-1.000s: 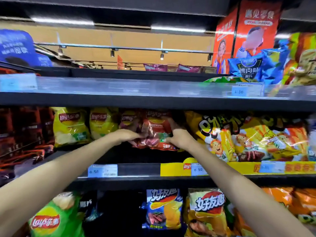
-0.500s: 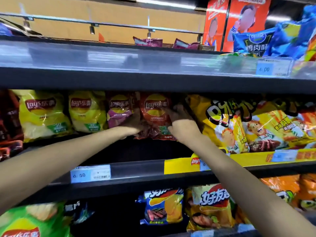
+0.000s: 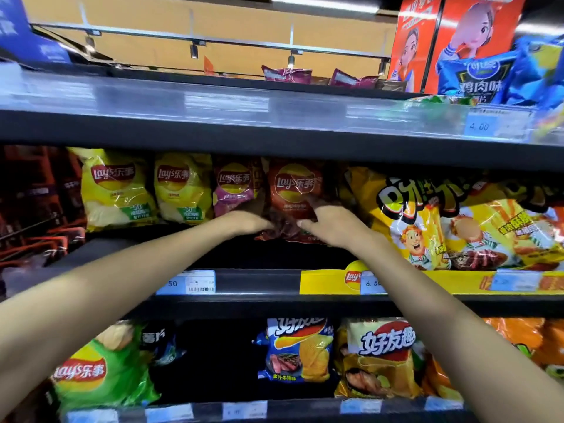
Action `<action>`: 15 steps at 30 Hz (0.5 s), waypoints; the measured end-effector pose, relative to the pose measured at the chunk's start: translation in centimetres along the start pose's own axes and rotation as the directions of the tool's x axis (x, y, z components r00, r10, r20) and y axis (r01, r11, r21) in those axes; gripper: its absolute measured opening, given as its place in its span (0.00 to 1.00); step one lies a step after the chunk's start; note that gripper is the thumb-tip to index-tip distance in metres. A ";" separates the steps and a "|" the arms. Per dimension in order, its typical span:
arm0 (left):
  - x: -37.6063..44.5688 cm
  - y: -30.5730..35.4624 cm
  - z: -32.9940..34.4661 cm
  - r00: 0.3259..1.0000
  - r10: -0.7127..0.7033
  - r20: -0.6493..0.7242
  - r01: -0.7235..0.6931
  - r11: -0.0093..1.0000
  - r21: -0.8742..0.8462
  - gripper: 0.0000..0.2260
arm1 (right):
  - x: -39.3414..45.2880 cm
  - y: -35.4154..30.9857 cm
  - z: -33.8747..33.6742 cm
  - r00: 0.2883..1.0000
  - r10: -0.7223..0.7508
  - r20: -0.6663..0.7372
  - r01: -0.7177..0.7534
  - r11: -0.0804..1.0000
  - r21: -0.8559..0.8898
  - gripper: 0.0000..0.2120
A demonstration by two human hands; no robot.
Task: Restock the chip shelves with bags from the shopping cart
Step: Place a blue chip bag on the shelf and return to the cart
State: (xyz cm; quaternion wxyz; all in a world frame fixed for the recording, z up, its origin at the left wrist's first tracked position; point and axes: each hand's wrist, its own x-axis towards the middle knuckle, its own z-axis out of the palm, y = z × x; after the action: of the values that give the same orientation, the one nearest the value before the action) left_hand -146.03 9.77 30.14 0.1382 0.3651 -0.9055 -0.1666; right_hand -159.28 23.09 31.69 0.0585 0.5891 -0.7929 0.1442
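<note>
Mid shelf (image 3: 259,280): chip bags (image 3: 180,186) upright, row.

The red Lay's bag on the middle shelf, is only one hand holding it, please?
No, the left hand and the right hand both grip the red Lay's bag.

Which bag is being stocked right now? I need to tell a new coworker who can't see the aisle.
Look at the middle shelf, in the row of Lay's bags left of the big yellow cartoon bags. It is the red-brown Lay's bag, fourth from the left, beside a purple Lay's bag. It is the only bag with the left hand and right hand on it.
</note>
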 end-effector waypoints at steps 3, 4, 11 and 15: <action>-2.8 -0.5 -1.1 0.994 -0.109 0.007 0.106 0.980 0.167 0.24 | -1.2 -0.8 -0.3 0.999 -0.051 -0.015 0.052 0.996 0.067 0.16; -3.7 -0.8 -1.4 0.995 -0.092 -0.031 0.097 0.978 0.184 0.22 | -1.6 -1.2 -0.3 0.997 -0.076 -0.035 0.079 0.993 0.086 0.15; -13.8 -2.2 -3.2 0.943 0.066 -0.327 0.085 0.901 0.426 0.24 | -6.4 -5.2 -1.0 0.918 -0.324 -0.229 0.363 0.919 0.156 0.13; -21.1 -2.0 -2.8 0.899 0.055 -0.434 0.176 0.863 0.474 0.21 | -10.5 -7.7 -0.9 0.857 -0.421 -0.298 0.488 0.848 0.206 0.10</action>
State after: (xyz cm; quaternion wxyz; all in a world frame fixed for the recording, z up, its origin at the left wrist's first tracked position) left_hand -129.13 22.77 29.14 0.2307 0.4451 -0.8511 0.1558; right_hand -148.92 30.92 30.99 0.1052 0.7412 -0.5887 0.3050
